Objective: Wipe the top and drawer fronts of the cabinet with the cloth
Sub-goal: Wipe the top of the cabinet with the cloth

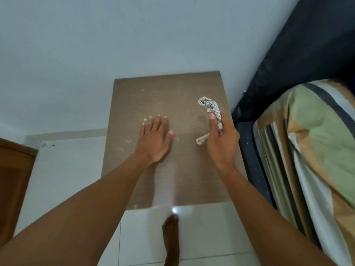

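Brown wood-grain cabinet top, dust-specked. Left hand spread flat, palm down, mid-top. Right hand near right edge, fingers clamped round crumpled checked white cloth.

I see the cabinet from straight above: a brown wood-grain top, rectangular, its far edge against the pale wall at twelve o'clock. Whitish specks and smears dot the surface, thickest toward nine o'clock and near the six o'clock edge. I can't see the drawer fronts from here. The cloth is pale with a dark check, bunched and twisted, raised over the top at about two o'clock.
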